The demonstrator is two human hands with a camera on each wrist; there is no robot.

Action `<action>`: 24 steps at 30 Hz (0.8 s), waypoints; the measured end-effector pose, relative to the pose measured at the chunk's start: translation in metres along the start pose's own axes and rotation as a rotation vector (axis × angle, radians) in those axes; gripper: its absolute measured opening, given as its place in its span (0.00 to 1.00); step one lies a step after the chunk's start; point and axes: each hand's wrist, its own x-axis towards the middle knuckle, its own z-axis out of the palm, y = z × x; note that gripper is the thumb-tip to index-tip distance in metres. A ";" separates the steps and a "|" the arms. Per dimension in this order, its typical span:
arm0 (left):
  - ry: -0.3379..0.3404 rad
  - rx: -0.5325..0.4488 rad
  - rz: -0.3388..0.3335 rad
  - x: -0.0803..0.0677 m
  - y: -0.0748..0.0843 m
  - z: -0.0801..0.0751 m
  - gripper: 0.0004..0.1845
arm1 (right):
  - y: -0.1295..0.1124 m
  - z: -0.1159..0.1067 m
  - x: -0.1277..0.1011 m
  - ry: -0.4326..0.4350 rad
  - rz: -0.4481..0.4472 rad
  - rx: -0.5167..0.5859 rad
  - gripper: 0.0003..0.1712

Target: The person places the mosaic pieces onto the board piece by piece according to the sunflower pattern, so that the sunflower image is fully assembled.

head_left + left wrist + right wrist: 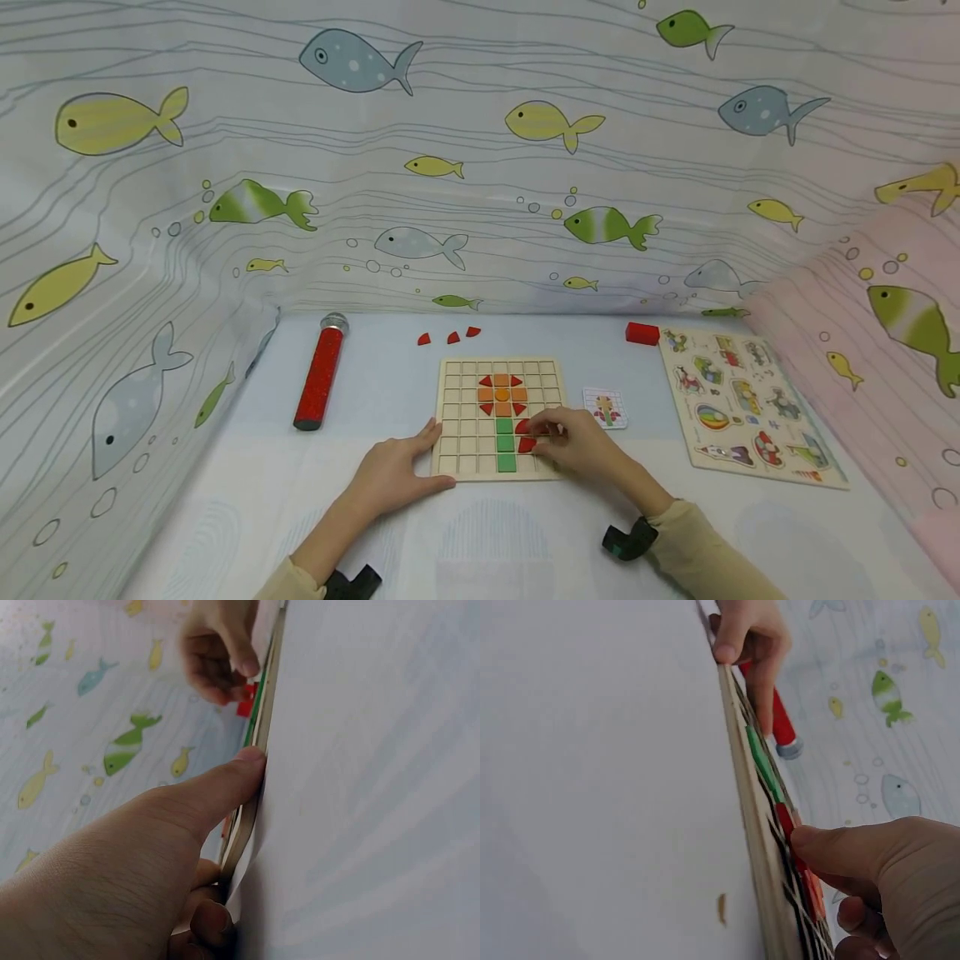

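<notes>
A red tube (320, 372) lay far left on the table (247, 492). The left hand (396, 475) lay open, fingers straight, bracing the grid board's (458, 417) near-left corner. On the board sat a red-orange flower over green squares (506, 444). The right hand (581, 442) pinched a red piece (526, 444) just beside those squares. A card (604, 407) and picture puzzle (742, 405) lay right.
</notes>
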 end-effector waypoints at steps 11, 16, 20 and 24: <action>0.004 0.002 0.006 0.000 0.000 0.000 0.48 | 0.006 0.013 0.002 0.066 -0.131 0.048 0.14; 0.004 0.010 0.007 0.000 0.000 0.001 0.48 | 0.004 0.014 0.002 0.081 -0.142 0.025 0.15; 0.001 0.011 0.000 0.001 -0.001 0.001 0.49 | 0.005 0.016 0.003 0.076 -0.161 -0.006 0.17; -0.001 0.003 -0.003 0.000 -0.001 0.001 0.49 | 0.005 0.016 0.004 0.083 -0.185 -0.018 0.16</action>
